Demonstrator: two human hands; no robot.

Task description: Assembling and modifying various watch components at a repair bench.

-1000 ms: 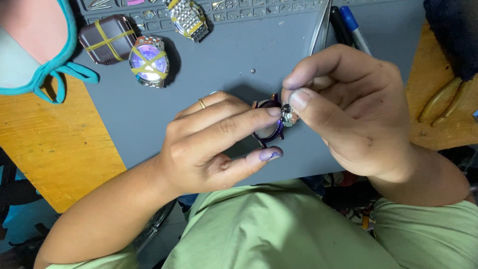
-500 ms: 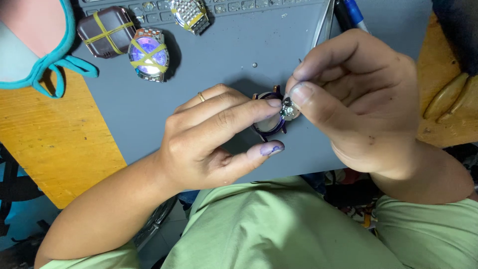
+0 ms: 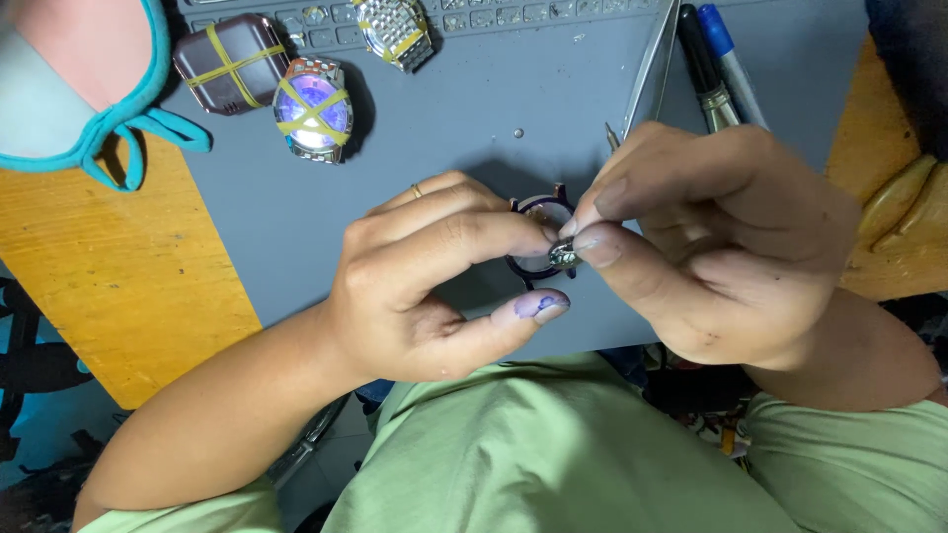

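Left hand: closed around a small dark watch case, pinched between pointer finger and thumb, a thin ring on one finger.
Right hand: closed too, fingertips pinching a tiny shiny knob at the edge of the case.
Watch case: up in the air between both hands, just over the grey mat, not lying on it (round glass facing up, most of the case hidden by fingers).
Grey mat: on the yellow counter, with a tray edge along the top.
Other watches: three of them near the top left, well apart from the hands: a brown square one, a round one with a purple face, a silver one, each tied with yellow rubber bands.
Tools: shiny tweezers, a black pen and a blue pen just past the right hand.
Cloth: pink and teal piece at the top left corner.
Doing it well: best to hold the case still with the left hand, keep a soft but sure pinch on the knob, move it straight and slow (tiny parts slip easily), stay low over the mat so a dropped bit lands somewhere safe.
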